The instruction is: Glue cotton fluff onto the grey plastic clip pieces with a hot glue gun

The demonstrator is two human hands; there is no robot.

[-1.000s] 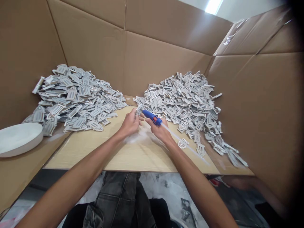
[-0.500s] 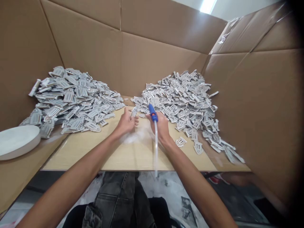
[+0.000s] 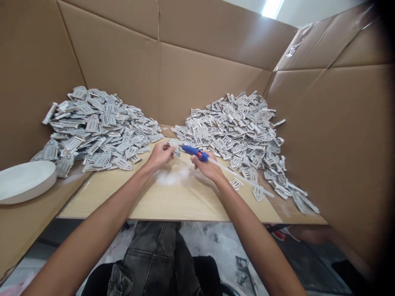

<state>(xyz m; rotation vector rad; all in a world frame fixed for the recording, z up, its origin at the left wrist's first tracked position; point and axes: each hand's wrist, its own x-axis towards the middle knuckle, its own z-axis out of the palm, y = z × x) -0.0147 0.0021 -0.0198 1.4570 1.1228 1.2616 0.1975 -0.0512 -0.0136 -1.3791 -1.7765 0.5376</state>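
Observation:
My left hand (image 3: 162,156) pinches a small grey slotted plastic piece (image 3: 175,146), rounded at one end, between thumb and fingers. My right hand (image 3: 207,165) is closed around a blue hand tool (image 3: 193,153) with an orange part near its middle. From the tool's rear, a long clear rod (image 3: 243,179) slants down to the right. The tool's front points left and lies close to the piece; whether they touch I cannot tell. White fluffy material (image 3: 171,176) lies on the board beneath my hands.
Heaps of similar grey pieces stand at left (image 3: 105,127) and right (image 3: 231,127). A loose piece (image 3: 236,183) lies beside my right forearm. The white round dish (image 3: 27,193) is at far left. Tall cardboard walls (image 3: 212,74) enclose the back and sides of the yellowish board (image 3: 185,207).
The blue tool has swung from pointing away from me to pointing left at the held piece. Its clear rod, which hung toward me, now slants right. My left hand still holds the piece.

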